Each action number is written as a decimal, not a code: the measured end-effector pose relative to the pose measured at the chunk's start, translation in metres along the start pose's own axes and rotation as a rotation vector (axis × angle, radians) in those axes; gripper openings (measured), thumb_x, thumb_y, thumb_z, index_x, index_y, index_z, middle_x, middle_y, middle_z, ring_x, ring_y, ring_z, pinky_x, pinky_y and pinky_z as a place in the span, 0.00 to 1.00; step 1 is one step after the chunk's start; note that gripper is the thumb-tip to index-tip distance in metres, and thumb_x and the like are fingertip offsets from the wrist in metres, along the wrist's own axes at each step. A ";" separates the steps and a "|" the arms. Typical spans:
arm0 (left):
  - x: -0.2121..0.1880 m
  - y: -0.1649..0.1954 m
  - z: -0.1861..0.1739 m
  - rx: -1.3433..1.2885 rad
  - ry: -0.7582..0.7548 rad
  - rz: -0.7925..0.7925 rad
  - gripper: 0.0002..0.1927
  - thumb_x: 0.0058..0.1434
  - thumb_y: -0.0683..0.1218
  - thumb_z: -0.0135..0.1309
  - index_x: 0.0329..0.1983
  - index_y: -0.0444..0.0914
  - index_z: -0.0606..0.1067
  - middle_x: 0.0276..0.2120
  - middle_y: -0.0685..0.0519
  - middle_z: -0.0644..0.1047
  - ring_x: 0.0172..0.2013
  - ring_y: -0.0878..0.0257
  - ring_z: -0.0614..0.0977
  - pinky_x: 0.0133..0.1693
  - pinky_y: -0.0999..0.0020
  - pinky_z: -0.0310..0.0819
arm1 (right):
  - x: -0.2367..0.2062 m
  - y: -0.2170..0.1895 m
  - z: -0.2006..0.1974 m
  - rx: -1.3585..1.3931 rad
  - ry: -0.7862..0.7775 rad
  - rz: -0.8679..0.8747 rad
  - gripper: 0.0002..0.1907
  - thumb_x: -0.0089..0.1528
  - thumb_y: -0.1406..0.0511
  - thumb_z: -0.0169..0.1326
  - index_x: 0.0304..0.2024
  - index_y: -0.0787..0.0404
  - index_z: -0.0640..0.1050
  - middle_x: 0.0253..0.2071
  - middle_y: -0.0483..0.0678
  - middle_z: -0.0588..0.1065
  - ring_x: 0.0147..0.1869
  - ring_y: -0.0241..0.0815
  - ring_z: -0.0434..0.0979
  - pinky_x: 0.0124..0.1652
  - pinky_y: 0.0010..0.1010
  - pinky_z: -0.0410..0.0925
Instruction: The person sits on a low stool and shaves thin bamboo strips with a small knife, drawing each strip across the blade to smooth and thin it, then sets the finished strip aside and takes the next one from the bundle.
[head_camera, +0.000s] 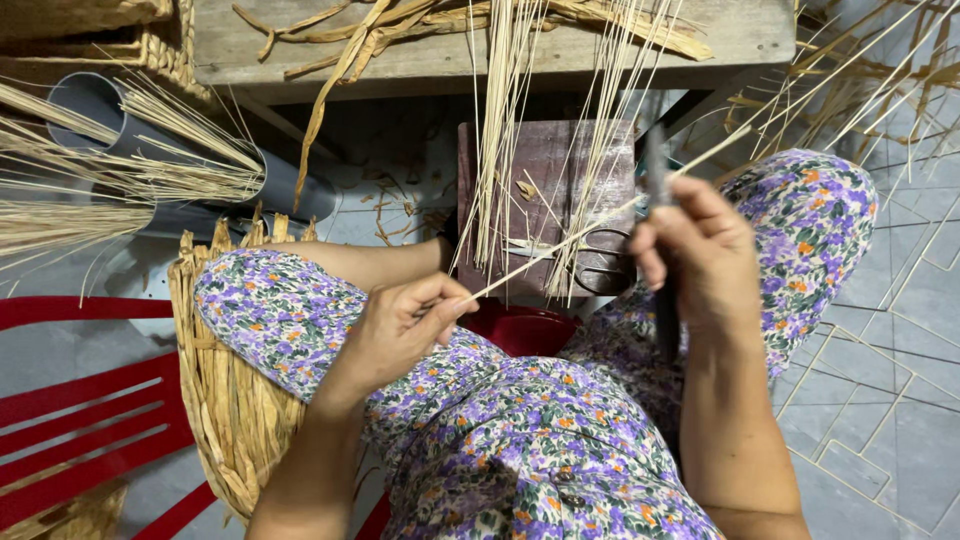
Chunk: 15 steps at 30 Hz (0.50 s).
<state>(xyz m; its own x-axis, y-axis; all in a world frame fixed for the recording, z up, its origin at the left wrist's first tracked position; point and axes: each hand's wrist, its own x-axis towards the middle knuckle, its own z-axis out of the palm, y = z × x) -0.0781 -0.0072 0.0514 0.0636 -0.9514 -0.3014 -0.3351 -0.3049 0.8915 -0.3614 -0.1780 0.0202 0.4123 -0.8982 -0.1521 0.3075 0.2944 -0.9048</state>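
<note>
A: As seen from the head view: left hand (395, 330) pinched shut on the near end of a thin straw strip (560, 245); right hand (700, 255) closed around a dark knife (662, 250), blade laid against the strip above the lap.

B: While pulled taut like that, likely to snap or split off-line if tilted. Could nick a thumb too.

A: Scissors (600, 262) on the dark wooden block (548, 200), loose straw (520, 110) hanging from the tabletop (740, 35) and crowding the strip. Woven basket (225, 390) by the left knee, grey pipe (200, 165), red chair (90, 400).

Soft, even daylight, faint shadows, no glare; sharp centre, slight wide-angle bending at the edges.
</note>
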 end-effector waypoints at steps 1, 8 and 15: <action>-0.004 -0.002 -0.003 -0.001 -0.008 -0.007 0.11 0.69 0.49 0.52 0.38 0.39 0.80 0.18 0.59 0.74 0.19 0.75 0.74 0.21 0.76 0.67 | 0.000 -0.004 -0.008 -0.017 0.027 -0.033 0.12 0.71 0.71 0.51 0.57 0.66 0.75 0.31 0.50 0.76 0.23 0.34 0.70 0.24 0.23 0.64; -0.010 -0.017 -0.021 -0.071 0.029 -0.117 0.09 0.67 0.47 0.53 0.39 0.40 0.82 0.17 0.60 0.76 0.16 0.75 0.73 0.17 0.79 0.65 | -0.003 -0.028 -0.034 0.100 0.178 -0.147 0.13 0.73 0.71 0.53 0.60 0.66 0.75 0.32 0.50 0.77 0.24 0.34 0.70 0.25 0.23 0.63; 0.017 -0.012 0.020 -0.167 0.012 0.012 0.09 0.69 0.47 0.53 0.40 0.39 0.79 0.19 0.61 0.74 0.19 0.76 0.72 0.19 0.79 0.64 | -0.025 0.030 0.045 -0.168 -0.262 0.172 0.21 0.67 0.70 0.52 0.63 0.59 0.73 0.28 0.48 0.79 0.21 0.30 0.72 0.22 0.21 0.68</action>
<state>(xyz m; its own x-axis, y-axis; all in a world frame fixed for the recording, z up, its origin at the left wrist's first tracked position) -0.0919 -0.0186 0.0288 0.0716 -0.9552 -0.2872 -0.1752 -0.2955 0.9391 -0.3244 -0.1321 0.0149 0.6582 -0.7198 -0.2208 0.0780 0.3569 -0.9309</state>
